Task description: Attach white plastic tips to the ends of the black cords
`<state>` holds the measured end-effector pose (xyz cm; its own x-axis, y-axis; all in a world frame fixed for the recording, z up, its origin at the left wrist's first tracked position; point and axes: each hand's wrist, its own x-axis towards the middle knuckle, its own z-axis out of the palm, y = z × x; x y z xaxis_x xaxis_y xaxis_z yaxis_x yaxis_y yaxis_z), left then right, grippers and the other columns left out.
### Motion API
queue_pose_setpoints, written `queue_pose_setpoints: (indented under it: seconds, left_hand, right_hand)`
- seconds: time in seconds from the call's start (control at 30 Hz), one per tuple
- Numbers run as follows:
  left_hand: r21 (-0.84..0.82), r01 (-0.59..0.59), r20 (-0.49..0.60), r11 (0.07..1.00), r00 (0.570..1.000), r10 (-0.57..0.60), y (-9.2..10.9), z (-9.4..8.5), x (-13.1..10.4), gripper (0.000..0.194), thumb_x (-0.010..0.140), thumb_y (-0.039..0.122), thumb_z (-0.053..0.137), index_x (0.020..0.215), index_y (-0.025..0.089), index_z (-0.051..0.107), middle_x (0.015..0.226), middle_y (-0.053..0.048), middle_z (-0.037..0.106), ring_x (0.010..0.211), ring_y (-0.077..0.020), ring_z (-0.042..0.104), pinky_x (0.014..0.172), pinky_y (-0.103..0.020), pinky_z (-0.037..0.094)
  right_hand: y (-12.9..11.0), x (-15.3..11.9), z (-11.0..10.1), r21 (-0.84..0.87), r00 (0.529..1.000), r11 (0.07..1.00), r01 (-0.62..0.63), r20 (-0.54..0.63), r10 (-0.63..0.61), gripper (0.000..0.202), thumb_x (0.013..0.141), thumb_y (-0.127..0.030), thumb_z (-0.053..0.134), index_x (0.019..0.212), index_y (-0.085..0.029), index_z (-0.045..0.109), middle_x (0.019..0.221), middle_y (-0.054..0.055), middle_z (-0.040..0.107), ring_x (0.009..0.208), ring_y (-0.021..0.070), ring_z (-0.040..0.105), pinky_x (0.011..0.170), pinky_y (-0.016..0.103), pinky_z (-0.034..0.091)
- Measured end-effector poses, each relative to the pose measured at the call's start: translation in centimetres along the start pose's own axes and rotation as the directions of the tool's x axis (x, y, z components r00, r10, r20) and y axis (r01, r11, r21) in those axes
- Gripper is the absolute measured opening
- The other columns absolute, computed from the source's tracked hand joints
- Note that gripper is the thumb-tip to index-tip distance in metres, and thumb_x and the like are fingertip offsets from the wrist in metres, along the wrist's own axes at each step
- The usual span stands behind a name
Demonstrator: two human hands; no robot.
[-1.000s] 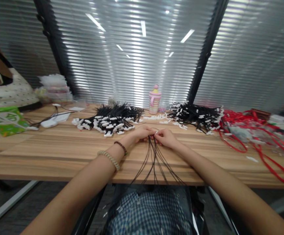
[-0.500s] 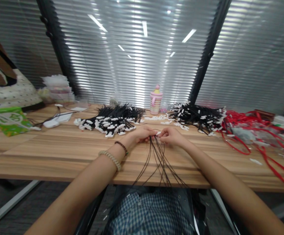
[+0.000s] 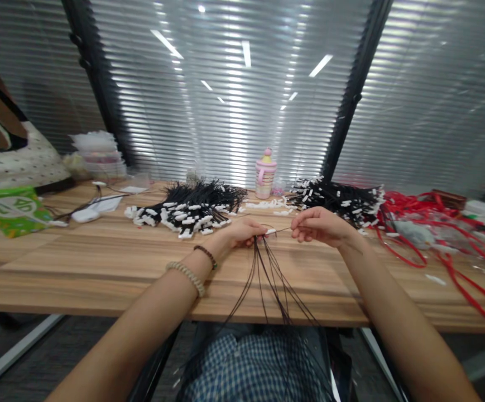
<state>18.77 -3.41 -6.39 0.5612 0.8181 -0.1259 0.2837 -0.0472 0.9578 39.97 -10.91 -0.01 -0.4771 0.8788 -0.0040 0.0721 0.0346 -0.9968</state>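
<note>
My left hand (image 3: 246, 231) is closed around a bunch of thin black cords (image 3: 263, 273), which hang down over the table's front edge. A small white clip (image 3: 270, 231) sticks out at its fingertips. To the right, my right hand (image 3: 320, 226) pinches the end of one black cord (image 3: 283, 229) stretched between the clip and its fingers. Behind my left hand lies a pile of black cords with white end pieces (image 3: 196, 206). A similar pile of cords (image 3: 338, 201) lies behind my right hand. Several loose white pieces (image 3: 267, 205) lie between the piles.
A pink cup (image 3: 265, 176) stands at the back of the wooden table (image 3: 100, 268). Red straps (image 3: 409, 209) and clear plastic lie at the right. A green packet (image 3: 14, 209), a spotted bag (image 3: 20, 156) and clear plastic boxes (image 3: 100, 156) are at the left.
My right hand has moved to the right, away from the left hand, drawing a cord taut from the white clip. My left hand has stayed nearly in place with the bunch.
</note>
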Motion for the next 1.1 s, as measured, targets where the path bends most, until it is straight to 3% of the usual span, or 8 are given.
queue_pose_setpoints:
  seconds: [0.1, 0.23, 0.33, 0.47, 0.63, 0.9, 1.1]
  left_hand:
    - [-0.018, 0.010, 0.020, 1.000, 1.000, -0.010, 0.2, 0.1, -0.2, 0.040, 0.061, 0.050, 0.065, 0.075, 0.013, 0.064, 0.054, 0.005, 0.052, 0.034, -0.0008, 0.036, 0.033, -0.016, 0.020]
    - [-0.022, 0.031, 0.023, 0.999, 0.999, -0.031, 0.5, 0.1, -0.4, 0.036, 0.064, 0.047, 0.065, 0.077, 0.013, 0.064, 0.053, 0.005, 0.051, 0.034, -0.0007, 0.035, 0.034, -0.016, 0.021]
    - [-0.030, 0.041, 0.010, 0.999, 0.999, -0.040, 0.5, 0.1, -0.4, 0.036, 0.063, 0.046, 0.065, 0.076, 0.013, 0.064, 0.052, 0.005, 0.051, 0.035, -0.0008, 0.035, 0.034, -0.015, 0.021]
    - [-0.046, 0.037, 0.001, 0.998, 0.999, -0.037, 0.4, 0.1, -0.2, 0.038, 0.061, 0.048, 0.067, 0.074, 0.012, 0.064, 0.053, 0.003, 0.053, 0.035, -0.0009, 0.035, 0.033, -0.015, 0.020]
    - [-0.073, 0.051, 0.000, 0.996, 0.999, -0.051, 0.5, 0.0, -0.2, 0.036, 0.061, 0.045, 0.068, 0.072, 0.012, 0.065, 0.051, 0.002, 0.053, 0.034, -0.0008, 0.035, 0.033, -0.015, 0.020]
    - [-0.090, 0.071, 0.020, 0.993, 0.997, -0.069, 0.9, 0.0, -0.4, 0.037, 0.058, 0.044, 0.071, 0.075, 0.011, 0.065, 0.050, 0.002, 0.052, 0.036, -0.0008, 0.036, 0.034, -0.014, 0.022]
    - [-0.078, 0.073, 0.032, 0.994, 0.997, -0.071, 0.8, -0.1, -0.2, 0.039, 0.056, 0.046, 0.071, 0.073, 0.011, 0.064, 0.051, 0.003, 0.052, 0.036, -0.0011, 0.037, 0.033, -0.014, 0.022]
  right_hand:
    - [-0.2, -0.8, -0.5, 0.009, 0.999, 0.999, 0.043, -0.021, -0.043, 0.018, 0.059, -0.019, 0.070, 0.076, -0.012, 0.068, 0.073, 0.008, 0.067, 0.058, 0.0111, 0.060, 0.049, 0.018, 0.044]
    - [-0.6, -1.7, -1.3, 0.051, 0.982, 0.990, 0.133, -0.145, -0.125, 0.019, 0.059, -0.021, 0.073, 0.076, -0.012, 0.069, 0.066, 0.005, 0.064, 0.051, 0.0070, 0.056, 0.048, 0.016, 0.044]
    - [-0.8, -2.4, -2.1, 0.137, 0.943, 0.962, 0.236, -0.271, -0.193, 0.019, 0.064, -0.025, 0.071, 0.078, -0.012, 0.069, 0.065, 0.003, 0.061, 0.051, 0.0038, 0.052, 0.046, 0.012, 0.042]
    - [-0.9, -2.9, -3.3, 0.232, 0.881, 0.906, 0.355, -0.408, -0.241, 0.021, 0.064, -0.023, 0.071, 0.082, -0.014, 0.067, 0.083, 0.004, 0.063, 0.061, 0.0046, 0.055, 0.052, 0.012, 0.046]
    - [-0.8, -2.6, -4.5, 0.340, 0.823, 0.827, 0.449, -0.517, -0.234, 0.015, 0.067, -0.017, 0.067, 0.080, -0.012, 0.064, 0.064, -0.002, 0.056, 0.046, -0.0013, 0.045, 0.042, 0.006, 0.040]
    - [-0.5, -2.1, -5.0, 0.348, 0.748, 0.811, 0.471, -0.644, -0.158, 0.011, 0.071, -0.017, 0.062, 0.081, -0.013, 0.061, 0.059, -0.004, 0.054, 0.037, -0.0023, 0.038, 0.034, 0.007, 0.032]
    - [-0.3, -1.9, -5.0, 0.337, 0.731, 0.828, 0.449, -0.671, -0.123, 0.010, 0.074, -0.019, 0.057, 0.078, -0.011, 0.061, 0.053, -0.004, 0.052, 0.035, -0.0009, 0.035, 0.032, 0.010, 0.030]
